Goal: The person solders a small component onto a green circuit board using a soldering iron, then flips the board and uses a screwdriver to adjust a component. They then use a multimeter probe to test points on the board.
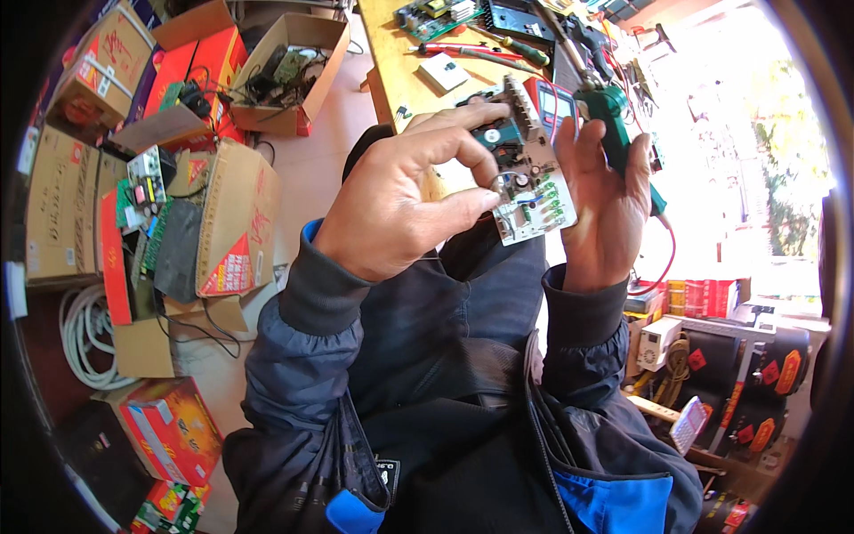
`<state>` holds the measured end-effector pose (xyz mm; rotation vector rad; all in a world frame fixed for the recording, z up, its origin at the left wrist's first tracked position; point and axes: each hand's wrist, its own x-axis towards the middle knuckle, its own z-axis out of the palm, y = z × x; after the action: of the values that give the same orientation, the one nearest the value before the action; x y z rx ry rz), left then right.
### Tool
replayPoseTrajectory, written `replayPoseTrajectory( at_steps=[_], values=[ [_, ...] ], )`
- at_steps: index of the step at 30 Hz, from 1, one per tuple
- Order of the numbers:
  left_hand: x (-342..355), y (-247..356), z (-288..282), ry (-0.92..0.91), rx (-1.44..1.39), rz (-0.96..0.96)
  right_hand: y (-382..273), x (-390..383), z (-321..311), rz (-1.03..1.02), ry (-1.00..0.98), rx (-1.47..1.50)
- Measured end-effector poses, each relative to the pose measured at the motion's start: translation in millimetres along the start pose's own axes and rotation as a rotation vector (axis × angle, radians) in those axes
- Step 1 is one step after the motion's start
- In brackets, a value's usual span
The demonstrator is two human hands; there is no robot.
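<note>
My left hand [405, 196] is closed on a circuit board [531, 200], with thumb and fingers at its left side. The board is tilted above my lap and carries small components, a blue wire and a ribbed metal strip along its upper edge. My right hand [605, 209] is just right of the board, palm turned up, its fingers near or touching the board's right edge; I cannot tell which. Between its thumb and fingers sits a soldering iron [612, 120] with a green handle. The iron's metal barrel points up and away, and a red cord hangs from its lower end.
A yellow wooden table [389, 55] ahead holds a small white box [443, 73], a screwdriver [527, 49], a meter [553, 109] and another green board [436, 18]. Cardboard boxes [238, 222] with electronic parts and a coiled white cable [87, 343] are at left. Shelved goods [703, 298] stand at right.
</note>
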<state>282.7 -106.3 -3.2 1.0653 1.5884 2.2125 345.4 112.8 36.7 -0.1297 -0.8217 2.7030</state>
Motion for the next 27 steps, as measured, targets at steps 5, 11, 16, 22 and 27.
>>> replayPoseTrajectory(
  at_steps=[5, 11, 16, 22, 27],
  values=[
    [1, 3, 1, -0.005, -0.047, -0.047, 2, 5, 3, -0.02, 0.006, 0.091],
    [5, 3, 3, 0.022, -0.105, -0.067, 0, 19, -2, 0.035, 0.016, 0.126],
    [4, 9, 5, 0.041, -0.108, -0.11, 0, 26, -5, 0.123, 0.029, 0.183],
    [3, 18, 10, 0.033, 0.033, -0.089, 2, 29, -6, 0.082, 0.078, 0.139],
    [-3, 24, 20, 0.043, 0.091, -0.086, 3, 31, -11, 0.06, 0.112, 0.148]
  ],
)
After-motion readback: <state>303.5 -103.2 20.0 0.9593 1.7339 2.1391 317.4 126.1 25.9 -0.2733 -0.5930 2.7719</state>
